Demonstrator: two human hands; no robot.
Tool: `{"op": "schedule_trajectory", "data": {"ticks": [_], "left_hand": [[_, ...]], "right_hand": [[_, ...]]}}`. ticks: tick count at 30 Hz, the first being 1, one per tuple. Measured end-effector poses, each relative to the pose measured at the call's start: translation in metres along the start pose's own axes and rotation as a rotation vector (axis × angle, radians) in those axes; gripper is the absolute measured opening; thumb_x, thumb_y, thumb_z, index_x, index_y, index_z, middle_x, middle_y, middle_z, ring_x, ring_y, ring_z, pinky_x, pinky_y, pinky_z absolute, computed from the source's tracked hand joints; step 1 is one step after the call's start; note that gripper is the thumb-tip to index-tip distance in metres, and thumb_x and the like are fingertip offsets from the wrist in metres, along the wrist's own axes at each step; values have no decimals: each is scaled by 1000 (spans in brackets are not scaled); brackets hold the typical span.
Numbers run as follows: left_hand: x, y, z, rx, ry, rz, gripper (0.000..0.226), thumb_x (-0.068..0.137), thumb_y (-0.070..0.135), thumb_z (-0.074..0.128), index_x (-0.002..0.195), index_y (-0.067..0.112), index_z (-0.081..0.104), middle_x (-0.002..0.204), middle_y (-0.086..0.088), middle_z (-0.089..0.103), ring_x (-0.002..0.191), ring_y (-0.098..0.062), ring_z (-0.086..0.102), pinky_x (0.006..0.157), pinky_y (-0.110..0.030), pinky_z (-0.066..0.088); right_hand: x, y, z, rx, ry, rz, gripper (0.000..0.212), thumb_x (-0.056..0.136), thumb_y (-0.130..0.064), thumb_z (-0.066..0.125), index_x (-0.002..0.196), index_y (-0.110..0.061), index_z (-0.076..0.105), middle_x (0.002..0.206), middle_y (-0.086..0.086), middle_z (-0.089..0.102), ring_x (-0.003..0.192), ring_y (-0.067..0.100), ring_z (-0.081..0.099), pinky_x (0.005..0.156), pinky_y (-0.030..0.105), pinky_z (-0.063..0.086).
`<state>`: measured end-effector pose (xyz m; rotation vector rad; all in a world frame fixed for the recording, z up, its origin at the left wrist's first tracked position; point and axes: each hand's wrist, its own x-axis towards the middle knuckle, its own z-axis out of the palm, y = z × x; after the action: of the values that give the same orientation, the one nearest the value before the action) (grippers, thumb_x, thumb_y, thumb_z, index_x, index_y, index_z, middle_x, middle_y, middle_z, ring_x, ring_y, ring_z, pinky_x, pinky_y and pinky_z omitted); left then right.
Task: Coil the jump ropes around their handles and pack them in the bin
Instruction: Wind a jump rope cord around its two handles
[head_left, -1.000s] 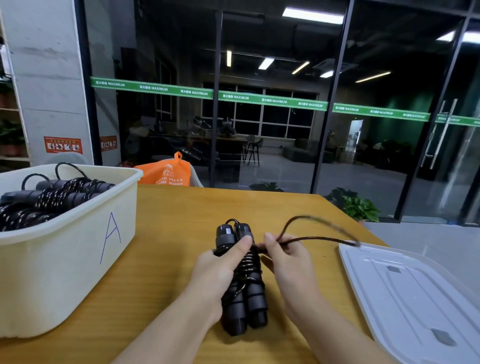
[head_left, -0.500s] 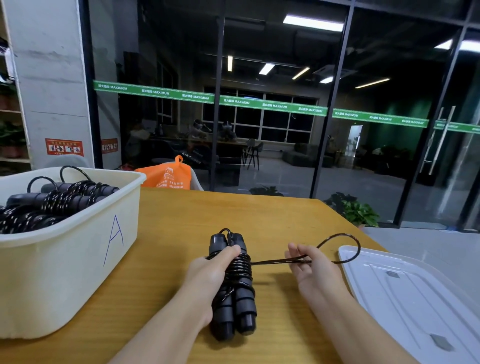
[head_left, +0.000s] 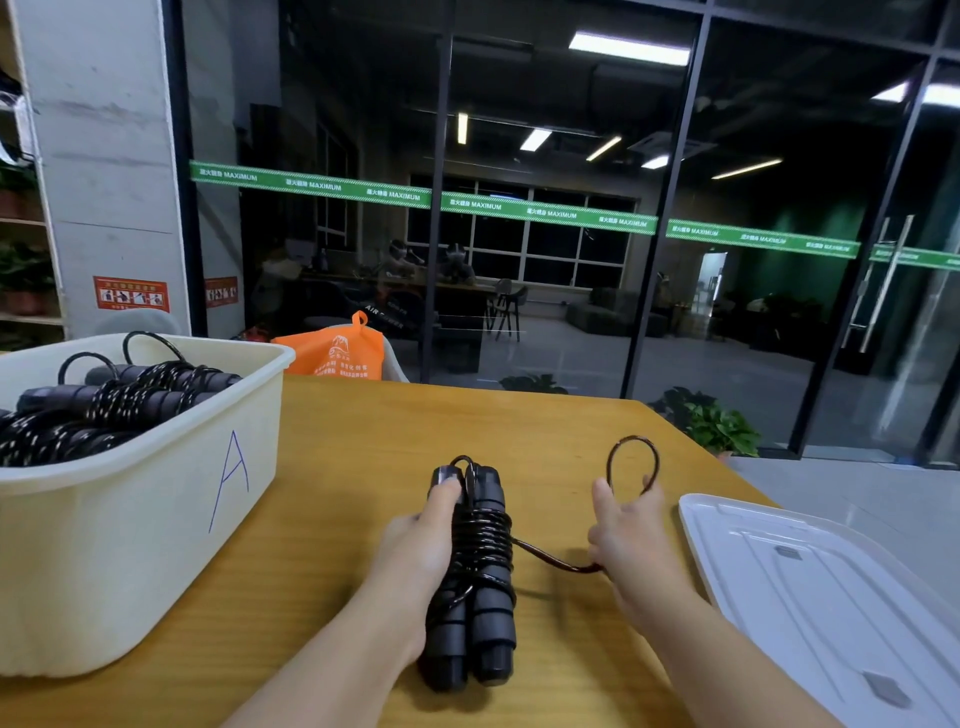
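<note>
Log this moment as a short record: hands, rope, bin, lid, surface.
left hand: grips the paired black handles, thumb on top
right hand: holds the loose rope end, looped above the fingers
rope coil: wound round the handles
bin: cream, marked A, holds coiled ropes
lid: white, lying flat at right
surface: wooden table

Smooth wood-grain table (head_left: 363, 441), on it a matt cream plastic bin (head_left: 130, 545), glossy black cord (head_left: 483, 540) round matt foam-like handles (head_left: 488, 634), translucent white plastic lid (head_left: 831, 597)
</note>
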<state>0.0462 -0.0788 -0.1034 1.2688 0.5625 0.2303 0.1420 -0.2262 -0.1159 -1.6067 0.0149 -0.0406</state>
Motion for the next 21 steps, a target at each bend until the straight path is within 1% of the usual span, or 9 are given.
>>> {"op": "schedule_trajectory", "data": {"ticks": [2, 4, 6, 8, 10, 12, 13, 16, 21], "left_hand": [[-1, 0, 2, 37, -20, 28, 49, 86, 53, 54, 92, 5, 64, 90, -18, 72, 82, -35, 70, 80, -48, 57], [-2, 0, 3, 71, -42, 104, 42, 88, 46, 54, 83, 5, 63, 76, -14, 68, 71, -31, 67, 71, -39, 56], [-6, 1, 4, 118, -66, 196, 34, 90, 40, 55, 75, 10, 59, 64, -6, 61, 60, -25, 60, 60, -30, 51], [-8, 1, 4, 166, -79, 285, 33, 90, 36, 57, 73, 8, 59, 61, -4, 59, 56, -22, 57, 55, -28, 49], [-10, 2, 3, 207, -78, 367, 34, 88, 34, 59, 78, 2, 62, 63, -5, 61, 57, -22, 59, 59, -35, 53], [-12, 4, 2, 262, -61, 442, 31, 86, 34, 60, 80, 3, 63, 63, -2, 63, 58, -21, 61, 64, -41, 55], [-13, 5, 2, 288, -61, 477, 28, 86, 34, 61, 80, 6, 64, 62, 0, 64, 58, -20, 62, 65, -42, 56], [-16, 8, 1, 343, -87, 552, 20, 85, 33, 63, 78, 14, 66, 62, 2, 65, 60, -19, 64, 66, -43, 56], [-20, 11, 1, 411, -116, 612, 32, 65, 50, 59, 75, 19, 65, 71, -7, 70, 68, -31, 67, 68, -51, 56]], "right_hand": [[-5, 1, 2, -238, -45, -189, 77, 99, -39, 44, 153, -28, -10, 103, 0, 42, 94, 17, 48, 78, 27, 41], [-13, -3, 4, -354, -112, -335, 75, 97, -42, 43, 151, -34, -10, 97, -11, 35, 84, 7, 43, 67, 16, 35], [-22, -9, 4, -462, -176, -427, 65, 96, -46, 42, 149, -38, 5, 95, -12, 36, 82, 6, 41, 62, 14, 33], [-29, -13, 3, -525, -200, -472, 51, 94, -48, 44, 140, -42, 22, 84, -7, 43, 73, 7, 44, 56, 17, 34], [-36, -17, 3, -469, -201, -456, 41, 91, -51, 50, 129, -40, 39, 78, -2, 51, 67, 9, 50, 54, 17, 36], [-40, -21, 2, -344, -224, -386, 37, 86, -53, 57, 119, -39, 53, 76, -11, 61, 69, 2, 55, 57, 15, 37], [-41, -23, 1, -285, -262, -349, 38, 83, -54, 59, 117, -37, 58, 65, -17, 60, 61, -3, 53, 55, 15, 34], [-42, -26, -2, -208, -400, -272, 31, 87, -43, 62, 115, -30, 63, 43, -24, 50, 43, -8, 47, 50, 13, 29], [-46, -29, -2, -117, -485, -226, 21, 91, -23, 62, 109, -13, 65, 42, -21, 51, 40, -7, 49, 44, 10, 34]]}}
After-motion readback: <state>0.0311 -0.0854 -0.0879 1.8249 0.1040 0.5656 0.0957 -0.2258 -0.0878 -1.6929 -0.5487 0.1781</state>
